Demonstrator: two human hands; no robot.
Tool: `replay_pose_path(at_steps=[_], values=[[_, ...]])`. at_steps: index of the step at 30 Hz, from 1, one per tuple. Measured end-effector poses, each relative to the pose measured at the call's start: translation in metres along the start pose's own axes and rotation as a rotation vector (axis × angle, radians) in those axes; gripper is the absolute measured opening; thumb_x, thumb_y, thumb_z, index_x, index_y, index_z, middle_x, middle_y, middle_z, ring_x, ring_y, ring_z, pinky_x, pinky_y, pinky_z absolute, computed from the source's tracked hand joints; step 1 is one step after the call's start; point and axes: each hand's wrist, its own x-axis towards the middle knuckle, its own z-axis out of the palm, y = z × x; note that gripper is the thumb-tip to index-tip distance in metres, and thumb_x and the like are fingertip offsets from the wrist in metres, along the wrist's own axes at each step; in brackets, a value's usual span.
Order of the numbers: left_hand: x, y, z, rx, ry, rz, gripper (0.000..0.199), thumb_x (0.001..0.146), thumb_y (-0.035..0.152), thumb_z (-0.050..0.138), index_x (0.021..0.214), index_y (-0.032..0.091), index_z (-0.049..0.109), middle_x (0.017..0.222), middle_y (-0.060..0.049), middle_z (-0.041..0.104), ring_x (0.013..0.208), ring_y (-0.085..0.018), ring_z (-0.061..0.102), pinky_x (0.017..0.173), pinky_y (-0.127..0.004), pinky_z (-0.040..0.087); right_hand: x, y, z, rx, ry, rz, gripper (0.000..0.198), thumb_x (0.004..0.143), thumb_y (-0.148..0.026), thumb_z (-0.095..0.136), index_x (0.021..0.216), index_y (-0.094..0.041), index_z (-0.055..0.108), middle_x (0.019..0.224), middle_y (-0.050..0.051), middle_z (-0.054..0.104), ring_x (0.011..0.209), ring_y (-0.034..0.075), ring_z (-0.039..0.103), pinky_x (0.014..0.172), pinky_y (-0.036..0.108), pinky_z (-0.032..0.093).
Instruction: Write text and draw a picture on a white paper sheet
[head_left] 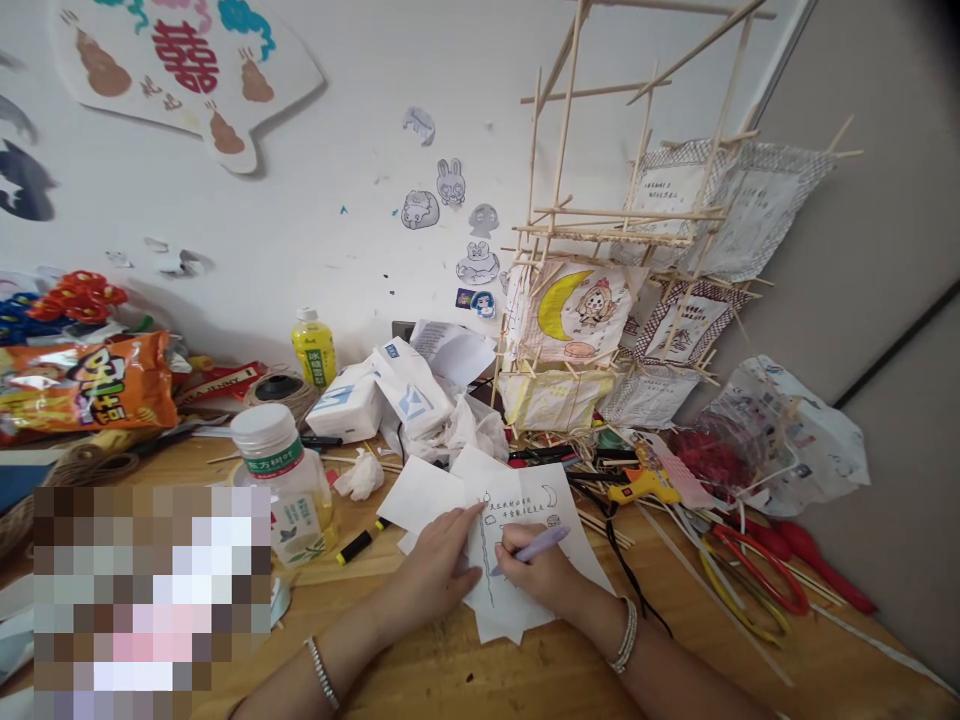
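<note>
A white sheet of paper (502,625) lies on the wooden table, with a crescent moon, small drawings, a wavy vertical line and handwritten characters on it. Under and beside it are more sheets, one sticking out at the left (416,490). My right hand (544,575) grips a lilac pen (546,543), its tip down near the wavy line. Flat on the paper's left side rests my left hand (435,565), fingers stretched out and holding nothing. Each wrist wears a beaded bracelet.
A stick frame with drawn paper panels (585,310) stands behind the paper. At the right lie a yellow glue gun (637,487) and red-handled scissors (765,570). Bottles (274,480), a black marker (355,546) and tissue packs (409,385) stand or lie left and behind. A pixelated patch hides the lower left.
</note>
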Motion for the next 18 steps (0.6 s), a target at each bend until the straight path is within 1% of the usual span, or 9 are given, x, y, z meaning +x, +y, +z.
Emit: replay_pose_path(at_steps=[5,11,18], values=[[0.0003,0.0007,-0.0001,0.006,-0.007,-0.003,0.069,0.069,0.011,0.055,0.133,0.018,0.030,0.122,-0.011,0.048,0.114,-0.026,0.041,0.098,-0.041,0.032,-0.0002,-0.0012,-0.0008,0.011,-0.003,0.003,0.029,0.073,-0.016,0.045,0.053,-0.021,0.024,0.049,-0.007,0.031,0.049,0.010,0.031,0.048,0.022,0.024],[0.0001,-0.0011,0.0012,0.002,-0.003,-0.008,0.069,0.069,0.012,0.055,0.133,0.021,0.030,0.123,-0.010,0.048,0.115,-0.026,0.041,0.098,-0.043,0.032,-0.0007,-0.0018,0.0000,0.035,0.010,0.031,0.028,0.071,-0.015,0.044,0.052,-0.021,0.024,0.048,-0.007,0.030,0.048,0.009,0.030,0.047,0.022,0.024],[-0.0004,-0.0005,0.0011,0.002,-0.005,-0.006,0.068,0.071,0.012,0.055,0.133,0.018,0.030,0.122,-0.011,0.048,0.116,-0.026,0.040,0.098,-0.042,0.032,-0.0015,-0.0007,0.0003,0.041,-0.009,0.032,0.028,0.072,-0.016,0.044,0.052,-0.021,0.025,0.049,-0.006,0.031,0.048,0.009,0.031,0.046,0.021,0.023]])
